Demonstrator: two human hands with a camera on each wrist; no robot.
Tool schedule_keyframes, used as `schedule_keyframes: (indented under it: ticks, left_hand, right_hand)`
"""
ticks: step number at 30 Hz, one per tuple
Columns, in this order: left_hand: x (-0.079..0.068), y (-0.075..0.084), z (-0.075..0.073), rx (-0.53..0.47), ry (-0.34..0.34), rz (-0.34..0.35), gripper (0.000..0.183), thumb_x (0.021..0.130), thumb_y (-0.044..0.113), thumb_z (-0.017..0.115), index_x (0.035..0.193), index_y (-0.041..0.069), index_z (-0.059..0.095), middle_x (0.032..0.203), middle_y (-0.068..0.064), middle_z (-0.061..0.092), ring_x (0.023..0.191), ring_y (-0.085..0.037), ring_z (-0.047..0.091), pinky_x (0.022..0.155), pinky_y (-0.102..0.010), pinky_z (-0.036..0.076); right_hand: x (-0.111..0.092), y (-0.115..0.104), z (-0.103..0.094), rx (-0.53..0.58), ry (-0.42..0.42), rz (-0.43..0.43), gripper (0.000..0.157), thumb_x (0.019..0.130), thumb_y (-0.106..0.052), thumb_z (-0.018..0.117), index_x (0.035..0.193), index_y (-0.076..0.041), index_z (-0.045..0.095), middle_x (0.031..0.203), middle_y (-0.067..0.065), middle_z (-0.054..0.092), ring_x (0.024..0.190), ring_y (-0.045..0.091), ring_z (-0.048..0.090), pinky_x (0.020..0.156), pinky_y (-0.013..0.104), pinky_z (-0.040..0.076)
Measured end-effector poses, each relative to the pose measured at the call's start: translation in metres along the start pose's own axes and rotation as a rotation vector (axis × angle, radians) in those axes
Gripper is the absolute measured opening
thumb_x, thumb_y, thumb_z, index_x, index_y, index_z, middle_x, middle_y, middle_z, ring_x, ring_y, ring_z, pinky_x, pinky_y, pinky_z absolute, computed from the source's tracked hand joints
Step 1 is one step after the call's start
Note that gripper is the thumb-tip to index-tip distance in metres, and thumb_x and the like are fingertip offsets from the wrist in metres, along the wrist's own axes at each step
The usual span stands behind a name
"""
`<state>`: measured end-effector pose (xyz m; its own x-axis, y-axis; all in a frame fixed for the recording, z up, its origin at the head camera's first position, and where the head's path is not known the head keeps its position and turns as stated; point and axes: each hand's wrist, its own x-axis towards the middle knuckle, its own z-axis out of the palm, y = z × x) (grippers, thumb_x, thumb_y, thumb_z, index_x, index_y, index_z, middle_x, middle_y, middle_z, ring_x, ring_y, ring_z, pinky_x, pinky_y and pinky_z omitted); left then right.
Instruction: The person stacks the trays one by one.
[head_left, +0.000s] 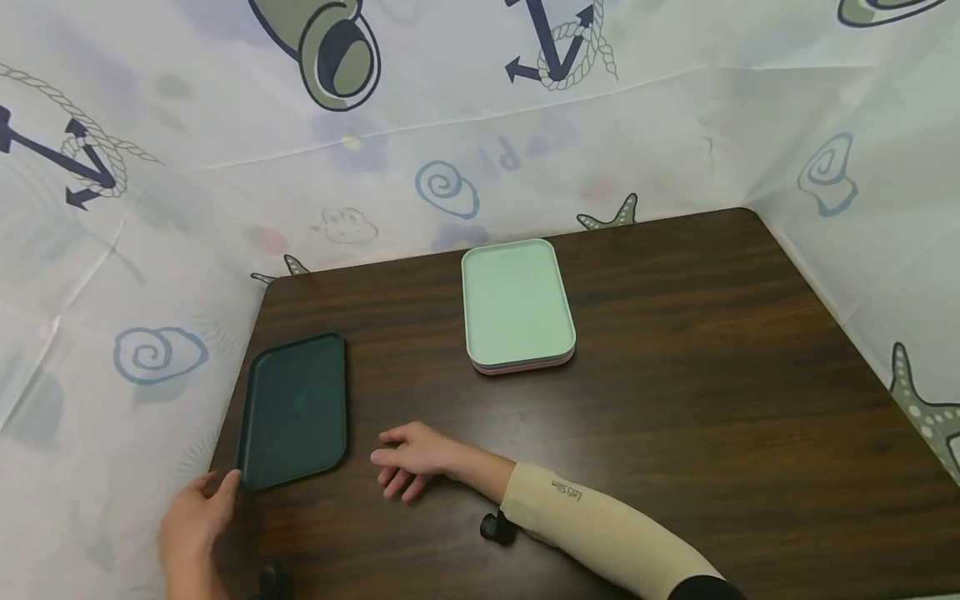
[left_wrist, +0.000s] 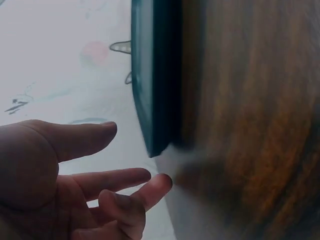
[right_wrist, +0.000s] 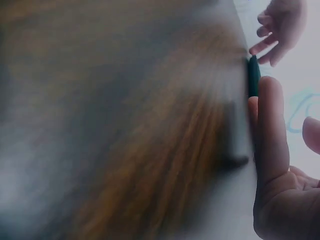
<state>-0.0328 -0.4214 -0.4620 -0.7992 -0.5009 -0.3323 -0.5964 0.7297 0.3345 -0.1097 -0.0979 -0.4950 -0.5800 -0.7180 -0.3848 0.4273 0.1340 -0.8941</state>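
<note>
A dark green tray (head_left: 296, 412) lies flat at the left side of the brown table. My left hand (head_left: 197, 521) is by its near left corner. In the left wrist view a gap shows between the thumb and the fingers (left_wrist: 135, 177), and the tray's edge (left_wrist: 157, 75) stands just beyond them. My right hand (head_left: 416, 458) hovers to the right of the tray, its fingers loosely spread and holding nothing. The right wrist view shows the right hand (right_wrist: 280, 170) in front, with the left hand (right_wrist: 285, 25) past the tray's dark edge (right_wrist: 254, 77).
Near the table's back edge sits a stack of trays, a light green tray (head_left: 517, 304) on top and a pinkish one (head_left: 525, 365) below. The wooden table (head_left: 712, 375) meets a printed white curtain (head_left: 450, 108) behind and at both sides.
</note>
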Motion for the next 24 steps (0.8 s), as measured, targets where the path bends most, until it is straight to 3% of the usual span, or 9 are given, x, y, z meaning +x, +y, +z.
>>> schedule_keyframes:
  ticks: [5, 8, 14, 18, 21, 24]
  left_hand:
    - [0.008, -0.003, 0.003, -0.009, -0.042, 0.078, 0.07, 0.102, 0.048, 0.039, 0.137, -0.012, 0.041, 0.13, -0.035, 0.05, 0.114, -0.054, 0.047, 0.093, -0.06, 0.038]
    - [0.011, -0.003, 0.006, -0.032, -0.026, 0.096, 0.064, 0.101, 0.044, 0.045, 0.137, -0.01, 0.043, 0.123, -0.033, 0.055, 0.107, -0.051, 0.052, 0.087, -0.058, 0.041]
    - [0.014, -0.005, 0.012, -0.088, 0.028, 0.099, 0.049, 0.097, 0.024, 0.057, 0.133, -0.009, 0.048, 0.099, -0.023, 0.064, 0.089, -0.036, 0.059, 0.069, -0.039, 0.044]
    - [0.014, -0.006, 0.015, -0.156, 0.008, 0.114, 0.05, 0.095, 0.016, 0.06, 0.135, -0.011, 0.046, 0.093, -0.017, 0.066, 0.084, -0.026, 0.059, 0.067, -0.029, 0.044]
    - [0.009, -0.004, 0.017, -0.179, -0.051, 0.117, 0.055, 0.096, 0.016, 0.059, 0.139, -0.013, 0.041, 0.098, -0.021, 0.066, 0.091, -0.029, 0.059, 0.072, -0.032, 0.046]
    - [0.003, 0.0, 0.019, -0.214, -0.121, 0.1, 0.06, 0.098, 0.022, 0.055, 0.142, -0.014, 0.035, 0.112, -0.029, 0.062, 0.108, -0.042, 0.054, 0.084, -0.045, 0.046]
  right_hand:
    - [0.01, -0.004, 0.003, 0.005, -0.022, 0.034, 0.06, 0.1, -0.022, 0.058, 0.15, 0.002, 0.033, 0.093, 0.02, 0.071, 0.079, 0.035, 0.072, 0.056, 0.039, 0.057]
    - [0.014, -0.006, 0.002, 0.002, -0.022, 0.029, 0.06, 0.1, -0.021, 0.058, 0.15, 0.002, 0.032, 0.093, 0.02, 0.071, 0.08, 0.035, 0.072, 0.057, 0.038, 0.057]
    - [0.016, -0.008, 0.0, 0.001, -0.004, 0.032, 0.058, 0.1, -0.019, 0.059, 0.149, 0.001, 0.035, 0.093, 0.02, 0.071, 0.081, 0.035, 0.071, 0.06, 0.039, 0.057]
    - [0.018, -0.009, -0.002, -0.003, 0.007, 0.026, 0.057, 0.1, -0.018, 0.058, 0.148, 0.001, 0.036, 0.094, 0.019, 0.071, 0.082, 0.035, 0.071, 0.061, 0.039, 0.057]
    - [0.019, -0.008, -0.002, 0.008, 0.008, 0.028, 0.057, 0.1, -0.017, 0.058, 0.148, 0.002, 0.035, 0.094, 0.019, 0.071, 0.083, 0.035, 0.071, 0.061, 0.039, 0.057]
    - [0.019, -0.008, -0.002, 0.018, 0.02, 0.025, 0.057, 0.1, -0.017, 0.058, 0.148, 0.003, 0.035, 0.095, 0.019, 0.071, 0.083, 0.035, 0.071, 0.061, 0.039, 0.057]
